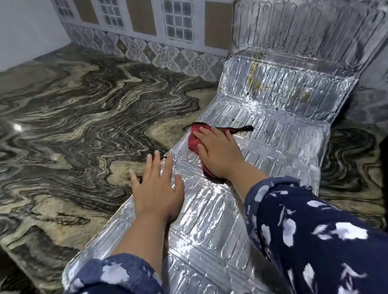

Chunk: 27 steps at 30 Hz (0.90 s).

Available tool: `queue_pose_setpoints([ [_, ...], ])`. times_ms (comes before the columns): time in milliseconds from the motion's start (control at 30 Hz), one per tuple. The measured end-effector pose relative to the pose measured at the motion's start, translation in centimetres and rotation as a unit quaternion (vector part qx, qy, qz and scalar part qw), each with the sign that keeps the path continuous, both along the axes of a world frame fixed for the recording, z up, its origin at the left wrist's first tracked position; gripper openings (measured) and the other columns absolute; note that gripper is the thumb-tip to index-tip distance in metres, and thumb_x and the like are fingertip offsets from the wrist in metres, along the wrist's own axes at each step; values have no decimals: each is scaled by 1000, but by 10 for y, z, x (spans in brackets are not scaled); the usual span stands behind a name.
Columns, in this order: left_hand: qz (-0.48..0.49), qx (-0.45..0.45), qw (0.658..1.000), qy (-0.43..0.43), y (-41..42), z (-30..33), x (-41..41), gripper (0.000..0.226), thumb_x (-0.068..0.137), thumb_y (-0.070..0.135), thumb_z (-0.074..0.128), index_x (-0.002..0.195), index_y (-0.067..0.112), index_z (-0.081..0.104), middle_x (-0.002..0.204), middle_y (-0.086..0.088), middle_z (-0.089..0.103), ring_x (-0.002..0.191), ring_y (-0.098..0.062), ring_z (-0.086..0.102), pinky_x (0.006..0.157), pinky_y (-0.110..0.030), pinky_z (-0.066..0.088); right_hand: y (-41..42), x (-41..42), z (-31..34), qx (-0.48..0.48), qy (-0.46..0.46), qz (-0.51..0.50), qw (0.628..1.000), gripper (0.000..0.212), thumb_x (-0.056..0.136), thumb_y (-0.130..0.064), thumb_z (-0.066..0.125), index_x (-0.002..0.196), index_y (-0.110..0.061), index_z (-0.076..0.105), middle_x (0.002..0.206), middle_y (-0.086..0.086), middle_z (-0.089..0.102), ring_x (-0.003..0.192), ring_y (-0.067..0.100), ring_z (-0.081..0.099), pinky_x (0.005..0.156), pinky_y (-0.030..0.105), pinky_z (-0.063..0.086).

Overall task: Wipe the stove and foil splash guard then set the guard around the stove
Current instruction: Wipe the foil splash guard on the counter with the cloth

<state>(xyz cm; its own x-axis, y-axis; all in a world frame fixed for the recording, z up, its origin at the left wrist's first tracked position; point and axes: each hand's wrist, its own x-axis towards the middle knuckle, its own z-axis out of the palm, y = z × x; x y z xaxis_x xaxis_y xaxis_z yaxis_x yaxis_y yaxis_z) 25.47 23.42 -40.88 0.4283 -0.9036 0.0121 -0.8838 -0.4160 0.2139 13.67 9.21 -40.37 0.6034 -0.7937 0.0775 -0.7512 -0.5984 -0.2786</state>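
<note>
Sleeves, dark blue with a pale print, fill the lower edge of the view; both forearms reach forward over the foil splash guard (218,215). Guard lies unfolded on the marbled tabletop (66,107), long axis running away from the person toward the tiled wall (153,27), where its far panels bend upward and lean against the tiles. Left hand (158,193): flat, fingers straight and spread, pressing on the guard's left edge, gripping nothing; judged to be steadying the sheet. Right hand (217,154): palm down, fingers extended, pressing a red cloth (193,139) onto the foil further out than the left hand; a dark tail of the cloth trails to the right. Yellowish spots and dark specks (256,74) show on the raised panels beyond the cloth, directly ahead along the long axis. Right hand is the nearer one to that soiling; judged next stroke goes forward and upslope, away from the body. Risk noted: thin foil may buckle at the fold lines under pressure. Stove not identifiable in view; a dark shape at the right edge cannot be told. Setting the guard around the stove is not yet done.
</note>
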Motion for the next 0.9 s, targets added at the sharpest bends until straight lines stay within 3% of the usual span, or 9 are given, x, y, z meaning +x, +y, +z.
queue_pose_setpoints([
  [300,-43,-2,999,-18,23,-1,2,64,93,57,15,150,32,3,161,3,-3,148,-15,-9,117,-50,-9,35,-12,1,4,1,-15,1000,50,97,-38,26,146,-29,29,157,-6,25,146,22,18,117,48,9],
  [767,-43,22,999,-18,132,0,7,65,92,56,15,150,30,-2,160,0,-8,147,-17,-11,118,-52,-8,186,-7,7,30,-4,20,999,48,99,-39,27,146,-34,28,157,-10,24,146,19,15,118,45,7],
  [900,-46,22,998,-32,135,-3,8,67,90,59,9,149,30,-5,159,-1,-10,147,-18,-12,117,-56,-5,188,-40,8,44,-5,-52,998,48,98,-42,26,146,-34,27,157,-10,23,146,17,15,119,44,4],
])
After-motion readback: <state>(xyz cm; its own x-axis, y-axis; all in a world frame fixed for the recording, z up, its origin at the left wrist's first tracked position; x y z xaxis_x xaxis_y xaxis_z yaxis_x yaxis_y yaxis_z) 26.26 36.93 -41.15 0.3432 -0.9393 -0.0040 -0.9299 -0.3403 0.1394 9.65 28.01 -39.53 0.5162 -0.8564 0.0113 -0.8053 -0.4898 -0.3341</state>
